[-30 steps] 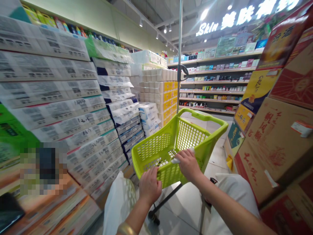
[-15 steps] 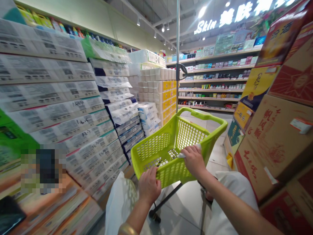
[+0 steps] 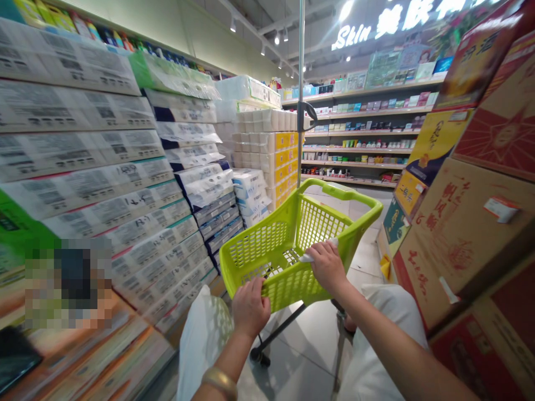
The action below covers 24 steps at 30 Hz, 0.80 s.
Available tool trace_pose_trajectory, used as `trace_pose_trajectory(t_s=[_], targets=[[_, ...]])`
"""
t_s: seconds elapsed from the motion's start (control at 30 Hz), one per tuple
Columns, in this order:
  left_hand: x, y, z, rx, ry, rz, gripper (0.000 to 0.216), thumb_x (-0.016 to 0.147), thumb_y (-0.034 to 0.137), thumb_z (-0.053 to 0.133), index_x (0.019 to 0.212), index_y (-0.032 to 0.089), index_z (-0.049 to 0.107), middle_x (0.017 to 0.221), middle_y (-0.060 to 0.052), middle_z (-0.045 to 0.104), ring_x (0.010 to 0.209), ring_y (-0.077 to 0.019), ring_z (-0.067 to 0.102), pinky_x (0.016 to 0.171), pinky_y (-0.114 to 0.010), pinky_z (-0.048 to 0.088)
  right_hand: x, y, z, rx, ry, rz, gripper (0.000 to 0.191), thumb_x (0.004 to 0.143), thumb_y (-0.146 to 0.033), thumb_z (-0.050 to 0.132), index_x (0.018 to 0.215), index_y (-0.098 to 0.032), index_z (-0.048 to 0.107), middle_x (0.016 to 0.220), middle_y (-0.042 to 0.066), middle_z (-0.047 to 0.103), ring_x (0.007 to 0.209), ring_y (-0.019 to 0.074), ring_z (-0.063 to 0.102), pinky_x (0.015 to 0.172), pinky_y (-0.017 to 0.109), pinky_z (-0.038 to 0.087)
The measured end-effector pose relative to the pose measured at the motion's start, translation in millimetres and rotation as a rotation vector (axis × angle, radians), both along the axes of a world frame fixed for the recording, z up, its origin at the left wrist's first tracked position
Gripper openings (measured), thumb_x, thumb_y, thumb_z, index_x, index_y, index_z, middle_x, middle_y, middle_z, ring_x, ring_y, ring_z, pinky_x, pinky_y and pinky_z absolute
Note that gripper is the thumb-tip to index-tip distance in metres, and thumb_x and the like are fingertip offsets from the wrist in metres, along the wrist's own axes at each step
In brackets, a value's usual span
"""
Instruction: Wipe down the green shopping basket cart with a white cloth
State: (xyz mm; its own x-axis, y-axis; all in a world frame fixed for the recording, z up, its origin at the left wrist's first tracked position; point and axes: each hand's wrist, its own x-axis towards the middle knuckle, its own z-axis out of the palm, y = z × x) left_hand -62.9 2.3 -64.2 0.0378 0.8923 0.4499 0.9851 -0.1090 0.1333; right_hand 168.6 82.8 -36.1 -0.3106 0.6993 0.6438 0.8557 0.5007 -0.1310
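Clamping the left hand (image 3: 249, 306) shut around the near rim of the lime-green basket cart (image 3: 259, 250) in the aisle between tissue packs (image 3: 125, 189) and cartons (image 3: 455, 223), pressing a white cloth (image 3: 308, 258) onto its rim under the curled right hand (image 3: 328, 267), likely handling light, stiff, best gripped at the rim.

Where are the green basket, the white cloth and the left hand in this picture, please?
green basket (image 3: 349, 196): head view, on its far rim.
white cloth (image 3: 306, 258): head view, on the corner poking out over the basket's inside.
left hand (image 3: 249, 305): head view, on the back of the hand.
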Motion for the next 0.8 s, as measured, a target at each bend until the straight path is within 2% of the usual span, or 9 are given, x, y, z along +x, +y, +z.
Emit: trace_pose_trajectory(t_s=[0.07,0.17,0.23,0.37,0.47,0.53,0.63,0.73,0.8], targets=[[2.5,0.1,0.6,0.005,0.006,0.011,0.034,0.069,0.012,0.048,0.101,0.019,0.058,0.088,-0.005,0.064,0.086,-0.0226,0.059,0.079,-0.034,0.041,-21.3,-10.3,-4.9,-0.026,0.028,-0.008,0.019,0.082,-0.011,0.055,0.092,-0.024,0.066,0.095,0.004,0.063,0.097,0.0213,0.048,0.102,0.037,0.026],[3.1,-0.4,2.1,0.014,0.010,0.006,0.032,0.070,0.012,0.048,0.100,0.019,0.058,0.088,-0.006,0.065,0.086,-0.0229,0.059,0.078,-0.034,0.041,-60.3,-28.4,-13.9,-0.040,-0.015,0.150,0.022,0.083,-0.012,0.055,0.097,-0.025,0.064,0.098,0.003,0.062,0.099,0.0200,0.047,0.101,0.035,0.026],[0.9,-0.7,2.9,0.016,0.015,-0.003,0.031,0.071,0.012,0.048,0.099,0.019,0.058,0.090,-0.006,0.065,0.086,-0.0227,0.059,0.077,-0.033,0.040,-72.0,-33.5,-16.2,-0.036,-0.042,0.215,0.023,0.084,-0.014,0.056,0.102,-0.026,0.063,0.100,0.003,0.063,0.098,0.0198,0.048,0.099,0.035,0.027],[-4.5,0.1,3.7,0.012,0.016,-0.007,0.031,0.070,0.011,0.048,0.099,0.019,0.058,0.089,-0.006,0.066,0.085,-0.0226,0.060,0.076,-0.033,0.041,-45.5,-21.0,-9.2,-0.015,-0.101,0.231,0.021,0.085,-0.015,0.056,0.102,-0.025,0.063,0.099,0.003,0.064,0.096,0.0191,0.049,0.094,0.033,0.030],[-5.1,1.5,3.3,0.022,0.005,0.010,0.031,0.070,0.011,0.047,0.098,0.019,0.058,0.087,-0.006,0.065,0.085,-0.0228,0.060,0.077,-0.034,0.041,-14.6,-7.5,-2.6,0.014,-0.066,0.119,0.020,0.084,-0.013,0.056,0.098,-0.024,0.064,0.099,0.003,0.064,0.097,0.0206,0.049,0.099,0.035,0.027],[-3.8,2.5,2.9,0.031,0.003,0.020,0.030,0.070,0.011,0.047,0.097,0.019,0.058,0.087,-0.006,0.065,0.085,-0.0229,0.059,0.077,-0.034,0.041,-9.1,-4.8,-2.2,0.024,-0.028,0.044,0.021,0.083,-0.012,0.055,0.097,-0.024,0.065,0.099,0.004,0.064,0.099,0.0216,0.048,0.103,0.037,0.024],[-2.1,3.8,2.5,0.039,0.002,0.031,0.028,0.069,0.013,0.048,0.095,0.020,0.058,0.084,-0.006,0.065,0.084,-0.0230,0.059,0.077,-0.034,0.041,-29.9,-12.0,-8.2,0.006,0.019,0.003,0.022,0.083,-0.010,0.053,0.093,-0.024,0.065,0.097,0.004,0.063,0.098,0.0217,0.047,0.103,0.038,0.024],[-3.5,4.8,2.7,0.041,0.004,0.020,0.029,0.069,0.013,0.049,0.096,0.020,0.059,0.084,-0.005,0.064,0.084,-0.0231,0.059,0.076,-0.033,0.041,-61.3,-23.4,-15.1,-0.021,0.000,0.106,0.022,0.083,-0.012,0.054,0.098,-0.025,0.065,0.097,0.003,0.063,0.100,0.0210,0.047,0.102,0.037,0.026],[-6.1,5.4,2.9,0.040,0.012,0.005,0.029,0.069,0.013,0.049,0.096,0.019,0.059,0.084,-0.006,0.065,0.085,-0.0231,0.059,0.076,-0.033,0.041,-70.2,-26.4,-16.0,-0.028,-0.036,0.180,0.022,0.085,-0.015,0.055,0.102,-0.026,0.064,0.098,0.003,0.063,0.101,0.0205,0.047,0.101,0.036,0.027]])
